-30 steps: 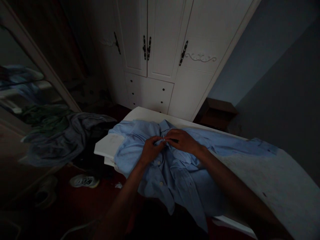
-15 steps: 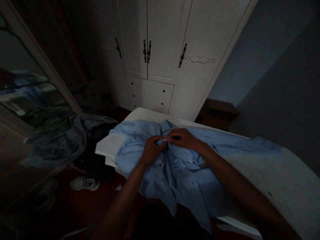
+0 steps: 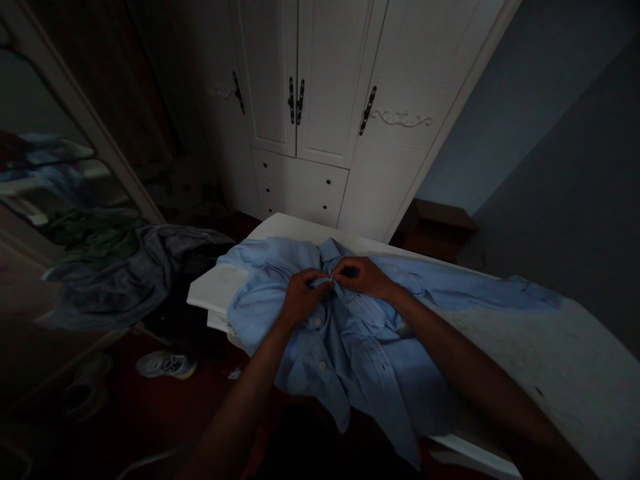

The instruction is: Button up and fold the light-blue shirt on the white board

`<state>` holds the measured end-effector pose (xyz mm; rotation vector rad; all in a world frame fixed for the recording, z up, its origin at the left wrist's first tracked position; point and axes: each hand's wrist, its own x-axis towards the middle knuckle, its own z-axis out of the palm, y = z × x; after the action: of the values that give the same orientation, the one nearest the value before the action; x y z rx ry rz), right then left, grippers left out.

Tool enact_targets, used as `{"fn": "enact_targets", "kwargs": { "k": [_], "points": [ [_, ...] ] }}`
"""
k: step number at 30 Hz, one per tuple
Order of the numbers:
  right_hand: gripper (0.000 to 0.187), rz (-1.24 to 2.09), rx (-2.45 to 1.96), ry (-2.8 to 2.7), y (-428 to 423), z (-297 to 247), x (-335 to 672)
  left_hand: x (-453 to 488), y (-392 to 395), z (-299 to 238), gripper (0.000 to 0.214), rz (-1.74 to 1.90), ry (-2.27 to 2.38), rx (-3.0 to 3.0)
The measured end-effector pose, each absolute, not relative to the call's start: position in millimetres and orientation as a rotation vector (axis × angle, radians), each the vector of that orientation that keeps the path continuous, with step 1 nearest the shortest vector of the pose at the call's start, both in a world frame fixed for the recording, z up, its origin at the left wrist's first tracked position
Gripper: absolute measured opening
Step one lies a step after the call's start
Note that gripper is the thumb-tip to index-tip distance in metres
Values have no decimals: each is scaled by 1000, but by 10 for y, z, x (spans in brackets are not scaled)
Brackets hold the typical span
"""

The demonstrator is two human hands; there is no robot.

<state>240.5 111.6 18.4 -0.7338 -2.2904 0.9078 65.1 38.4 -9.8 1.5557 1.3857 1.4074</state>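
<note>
A light blue button-up shirt (image 3: 270, 267) lies spread on a white table (image 3: 530, 353), its collar at the far side and one sleeve stretched out to the right. Below the collar, my left hand (image 3: 303, 295) pinches the front edge of the shirt between thumb and fingers. My right hand (image 3: 364, 277) meets it there, also pinching the cloth at the same spot. Under my hands the two front panels hang apart, with pale buttons (image 3: 319, 323) showing on the left one. The bit of cloth or button between my fingertips is too small to make out.
A white wardrobe (image 3: 330, 87) with dark handles stands behind the table. To the left are heaped grey clothes (image 3: 120, 273), a mirror (image 3: 45, 127) and a white shoe (image 3: 166, 365) on the red floor. A brown wooden cabinet (image 3: 440, 223) sits at the back right.
Both hands stay pinched at the same place on the shirt, with only slight finger movement. The view has shifted a little.
</note>
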Motion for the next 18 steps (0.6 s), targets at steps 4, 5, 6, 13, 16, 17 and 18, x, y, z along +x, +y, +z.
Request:
{"fn": "enact_targets", "kwargs": {
  "k": [4, 5, 6, 13, 16, 17, 18],
  "points": [
    [8, 925, -789, -2349, 1112, 267, 2437, 670, 334, -64, 19, 1444, 1412, 1566],
    [7, 949, -785, -2360, 1116, 317, 2466, 671, 322, -58, 24, 1446, 1428, 1561],
    [7, 978, -782, -2372, 1121, 378, 2503, 669, 313, -54, 30, 1441, 1453, 1559],
    [11, 1206, -860, -2549, 1125, 843, 2833, 681, 328, -83, 38, 1327, 1721, 1755],
    [12, 1287, -923, -2705, 1114, 925, 2923, 700, 342, -93, 43, 1182, 1723, 1892],
    [14, 1306, -944, -2763, 1109, 937, 2941, 704, 346, -95, 41, 1136, 1725, 1926],
    [16, 1319, -965, -2819, 1102, 947, 2952, 707, 350, -96, 39, 1092, 1735, 1959]
  ]
}}
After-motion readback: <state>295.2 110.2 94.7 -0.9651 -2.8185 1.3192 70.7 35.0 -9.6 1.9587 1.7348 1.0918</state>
